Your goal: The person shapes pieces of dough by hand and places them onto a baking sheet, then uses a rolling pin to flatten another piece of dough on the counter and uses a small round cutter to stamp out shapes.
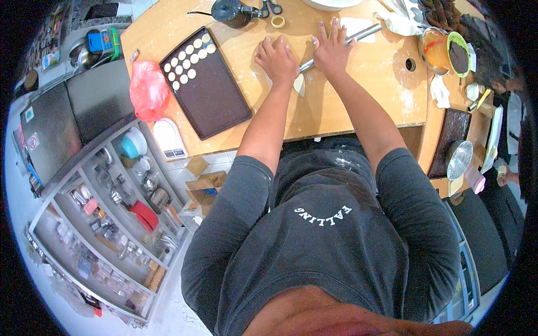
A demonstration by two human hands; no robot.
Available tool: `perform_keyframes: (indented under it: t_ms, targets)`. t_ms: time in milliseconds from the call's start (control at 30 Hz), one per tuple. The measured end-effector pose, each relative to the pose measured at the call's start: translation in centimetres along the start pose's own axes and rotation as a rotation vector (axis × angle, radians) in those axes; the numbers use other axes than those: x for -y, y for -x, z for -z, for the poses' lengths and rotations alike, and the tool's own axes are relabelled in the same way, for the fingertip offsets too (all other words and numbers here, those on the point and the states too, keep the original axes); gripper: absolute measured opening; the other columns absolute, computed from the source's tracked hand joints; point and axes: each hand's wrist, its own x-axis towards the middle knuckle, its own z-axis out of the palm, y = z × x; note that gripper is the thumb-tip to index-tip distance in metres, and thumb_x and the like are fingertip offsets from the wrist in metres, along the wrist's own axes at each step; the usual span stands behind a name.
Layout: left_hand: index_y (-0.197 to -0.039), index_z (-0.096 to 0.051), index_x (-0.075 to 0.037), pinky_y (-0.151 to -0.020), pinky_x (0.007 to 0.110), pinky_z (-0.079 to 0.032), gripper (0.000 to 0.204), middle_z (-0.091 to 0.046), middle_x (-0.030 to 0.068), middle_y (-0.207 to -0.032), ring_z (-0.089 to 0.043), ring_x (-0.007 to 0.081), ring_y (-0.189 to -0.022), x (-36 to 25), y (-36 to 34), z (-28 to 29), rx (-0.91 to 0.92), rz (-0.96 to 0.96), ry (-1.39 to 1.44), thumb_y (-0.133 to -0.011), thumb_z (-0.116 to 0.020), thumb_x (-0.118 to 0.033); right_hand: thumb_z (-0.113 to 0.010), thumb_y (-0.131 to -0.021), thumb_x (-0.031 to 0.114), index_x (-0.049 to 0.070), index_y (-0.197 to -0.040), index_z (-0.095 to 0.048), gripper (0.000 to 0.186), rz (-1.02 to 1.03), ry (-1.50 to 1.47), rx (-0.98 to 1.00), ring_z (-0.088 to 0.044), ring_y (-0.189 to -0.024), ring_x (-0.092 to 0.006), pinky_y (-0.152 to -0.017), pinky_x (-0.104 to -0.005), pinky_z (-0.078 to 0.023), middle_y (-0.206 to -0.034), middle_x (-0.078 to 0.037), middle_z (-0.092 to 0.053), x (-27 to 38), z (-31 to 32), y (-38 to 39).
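Note:
A metal rolling pin [364, 32] lies slantwise on the wooden table. My right hand [332, 50] rests on it, fingers stretched out and spread. My left hand [277, 60] lies at the pin's near-left end, palm down with fingers apart; what is under the palm is hidden. A pale piece of dough [300, 85] shows between my forearms, just below the pin. Past my right hand, a flat white sheet [358, 28] lies partly under the pin; I cannot tell its material. Left of my hands sits a dark baking tray [216, 109] with rows of pale dough rounds [179, 70] on its far part.
Beside the tray are a red plastic bag [148, 91] and a white scale [169, 140]. At the back are a black pot [231, 12], scissors [271, 7] and a small ring cutter [278, 21]. Bowls [458, 54] stand at the right. Another person's hand [507, 176] shows far right.

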Motion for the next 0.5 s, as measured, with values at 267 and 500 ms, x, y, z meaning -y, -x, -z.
perform_keyframes:
  t_ms: [267, 500]
  targets:
    - [-0.131, -0.068, -0.012, -0.109, 0.059, -0.032, 0.037, -0.052, 0.0167, -0.143, -0.042, 0.0366, -0.139, 0.2, -0.8, 0.2, 0.074, 0.058, 0.008, -0.096, -0.062, -0.024, -0.042, -0.107, 0.048, 0.024, -0.163, -0.036, 0.061, -0.112, -0.002, 0.067, -0.015, -0.159, -0.0432, -0.115, -0.0823, -0.012, -0.175, -0.010, -0.017, 1.1, 1.0, -0.3]
    - [-0.129, -0.068, -0.011, -0.111, 0.058, -0.032, 0.034, -0.054, 0.0144, -0.142, -0.044, 0.0346, -0.138, 2.0, -1.3, -0.6, 0.067, 0.110, 0.022, -0.099, -0.060, -0.024, -0.040, -0.109, 0.049, 0.025, -0.165, -0.032, 0.061, -0.223, 0.011, 0.200, -0.013, -0.159, -0.0465, -0.111, -0.0849, -0.020, -0.175, -0.012, -0.014, 2.3, 2.0, -1.1]
